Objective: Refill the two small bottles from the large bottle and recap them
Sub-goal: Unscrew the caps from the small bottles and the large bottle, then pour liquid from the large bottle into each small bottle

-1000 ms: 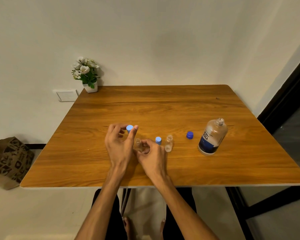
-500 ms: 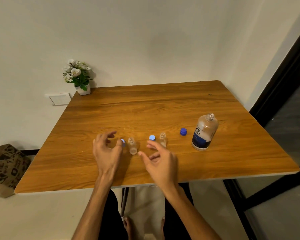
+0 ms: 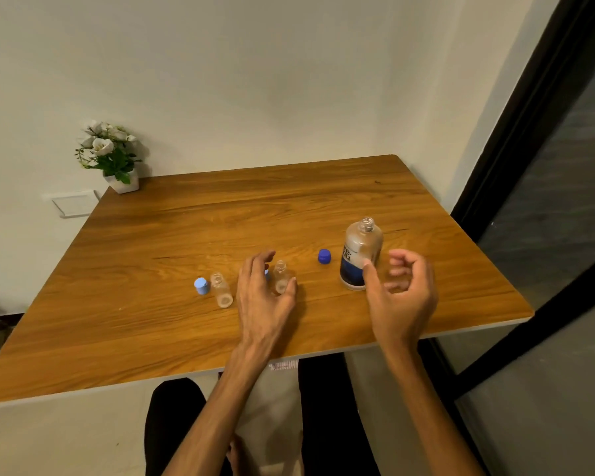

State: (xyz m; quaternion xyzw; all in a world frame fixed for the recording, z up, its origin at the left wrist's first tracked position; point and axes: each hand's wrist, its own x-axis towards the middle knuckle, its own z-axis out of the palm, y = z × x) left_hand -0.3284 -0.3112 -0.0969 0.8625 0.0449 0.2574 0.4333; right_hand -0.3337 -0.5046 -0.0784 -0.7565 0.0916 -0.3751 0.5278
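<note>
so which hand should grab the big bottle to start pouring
Right, probably. The right hand is right beside the large bottle, fingers curled toward it and holding nothing. The left hand is over by a small bottle, better placed to steady it.

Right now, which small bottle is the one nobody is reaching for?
Start at the wooden table and find the big bottle on the right. Go left past the left hand to the small bottle: a light blue cap stands beside it, uncovered.
</note>
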